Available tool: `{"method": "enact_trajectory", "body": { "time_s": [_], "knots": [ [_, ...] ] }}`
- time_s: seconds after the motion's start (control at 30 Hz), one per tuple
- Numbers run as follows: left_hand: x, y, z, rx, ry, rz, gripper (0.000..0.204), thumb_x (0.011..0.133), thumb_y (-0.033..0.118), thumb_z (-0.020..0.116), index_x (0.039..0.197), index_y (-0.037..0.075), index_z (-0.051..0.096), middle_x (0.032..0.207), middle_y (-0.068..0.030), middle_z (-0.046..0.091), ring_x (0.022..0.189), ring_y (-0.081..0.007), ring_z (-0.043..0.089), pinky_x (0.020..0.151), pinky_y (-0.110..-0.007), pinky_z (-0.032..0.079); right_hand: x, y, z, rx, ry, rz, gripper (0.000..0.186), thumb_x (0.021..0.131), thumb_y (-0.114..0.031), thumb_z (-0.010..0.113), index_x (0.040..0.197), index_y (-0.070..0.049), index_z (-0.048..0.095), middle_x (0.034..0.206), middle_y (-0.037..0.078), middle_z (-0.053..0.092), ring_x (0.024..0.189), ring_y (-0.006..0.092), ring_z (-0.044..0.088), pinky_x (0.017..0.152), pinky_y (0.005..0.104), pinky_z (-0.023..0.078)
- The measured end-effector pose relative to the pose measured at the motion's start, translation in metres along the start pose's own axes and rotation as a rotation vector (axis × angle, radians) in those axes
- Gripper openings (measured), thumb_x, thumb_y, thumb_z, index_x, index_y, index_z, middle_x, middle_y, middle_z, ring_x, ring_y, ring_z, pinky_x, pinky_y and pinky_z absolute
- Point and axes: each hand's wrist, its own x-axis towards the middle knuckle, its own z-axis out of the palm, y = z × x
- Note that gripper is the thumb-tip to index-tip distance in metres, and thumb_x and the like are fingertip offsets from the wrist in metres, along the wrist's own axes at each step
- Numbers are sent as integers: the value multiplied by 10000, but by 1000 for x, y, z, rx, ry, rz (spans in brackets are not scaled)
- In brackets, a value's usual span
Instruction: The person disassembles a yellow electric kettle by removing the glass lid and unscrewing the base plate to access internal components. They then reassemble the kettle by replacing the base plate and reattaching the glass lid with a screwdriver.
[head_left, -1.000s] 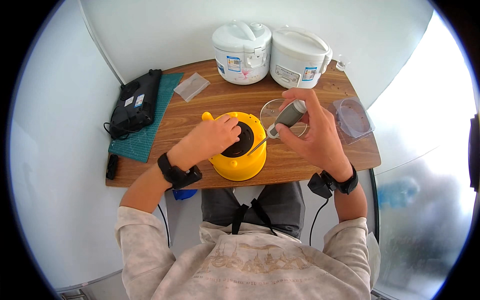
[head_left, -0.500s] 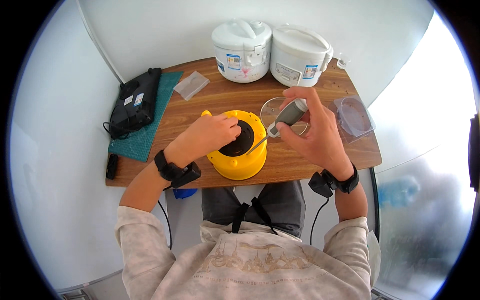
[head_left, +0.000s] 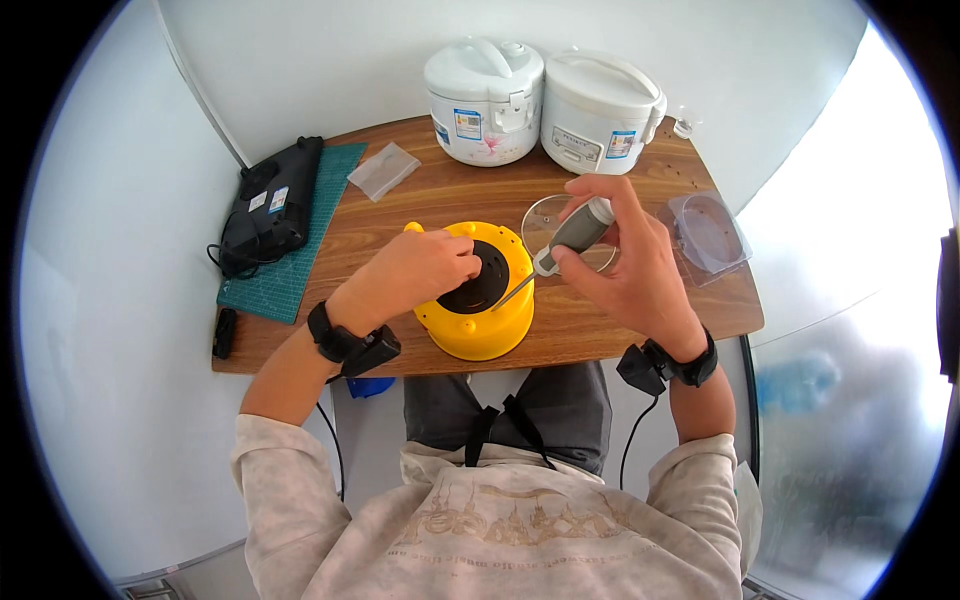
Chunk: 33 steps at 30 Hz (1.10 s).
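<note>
On the left of the wooden table (head_left: 350,235), a black device (head_left: 262,215) lies on a green mat (head_left: 335,190), well apart from the hands. Next to the right comes the left hand (head_left: 415,265), its fingers bent over the yellow pot-like body (head_left: 485,340) and its black middle plate (head_left: 480,290). I cannot tell if these fingers grip something or only press. The yellow body stands close to the near edge of the table, so, in my judgement, a strong push toward the near side could slide it if the left hand holds it weakly. The screwdriver (head_left: 580,232) slants down to the left, and its tip seems to meet the yellow surface beside the black plate. Because of this slant, the tip could slip and scratch the plastic, or hit the left fingers, which are near. Just beyond, to the right, lies a clear round lid (head_left: 537,217). The right hand (head_left: 640,260) grips the handle with thumb and bent fingers; if it swings low, it could knock the lid.
</note>
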Motion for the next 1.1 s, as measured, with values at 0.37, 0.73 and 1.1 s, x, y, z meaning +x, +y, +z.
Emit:
{"method": "enact_trajectory", "body": {
  "time_s": [0.37, 0.73, 1.1],
  "knots": [
    [3, 1, 7, 86, 48, -4, 115, 903, 151, 639, 995, 88, 666, 990, -69, 643, 980, -213, 647, 765, -328, 560, -2, 1, 0, -24, 12, -16, 465, 834, -54, 729, 1234, -60, 491, 914, 95, 655, 800, 189, 688, 663, 283, 570],
    [1, -4, 3, 22, 43, 40, 83, 880, 111, 656, 962, 101, 662, 970, -45, 640, 965, -198, 656, 764, -314, 565, 0, 1, 1, -17, 6, -12, 478, 829, -50, 733, 1241, -54, 491, 937, 98, 651, 816, 197, 694, 702, 287, 574],
    [0, -3, -3, -152, 58, -4, 80, 933, 171, 624, 950, 97, 651, 960, -47, 614, 939, -208, 640, 752, -339, 539, 1, 4, 2, -34, 27, -22, 473, 826, -50, 738, 1231, -54, 494, 938, 101, 653, 803, 195, 691, 710, 290, 582]
  ]
}}
